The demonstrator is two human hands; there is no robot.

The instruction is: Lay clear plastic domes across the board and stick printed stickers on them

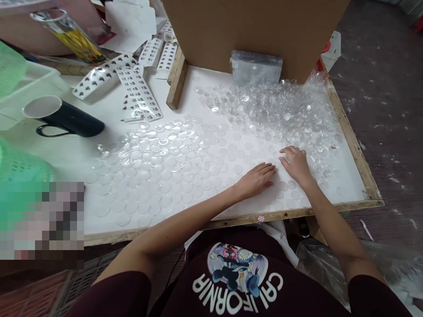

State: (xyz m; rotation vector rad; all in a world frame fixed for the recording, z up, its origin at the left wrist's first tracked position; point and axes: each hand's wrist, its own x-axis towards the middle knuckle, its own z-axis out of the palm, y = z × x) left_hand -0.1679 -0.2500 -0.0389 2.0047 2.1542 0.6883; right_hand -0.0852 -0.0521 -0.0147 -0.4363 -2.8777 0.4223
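Discs (157,168), clear and round, cover the bench (352,176) in the head view, laid side by side in a broad spread to the left of the left hand (256,179). A few more lie just on the near side of the right hand (295,164). The left fingers are nearly straight and close together, palm down; I cannot tell whether a disc is under them. The right fingers are bent, with a gap between thumb and forefinger; whether they touch a disc I cannot tell. Beyond the right fingers, and to their right, is a loose heap (284,105) of shiny clear pieces. Farther beyond stand a packet (256,68) and cardboard (257,31). Well to the left of the left fingers are a tilted-looking mug (76,118) and, farther off, sticker sheets (139,90).
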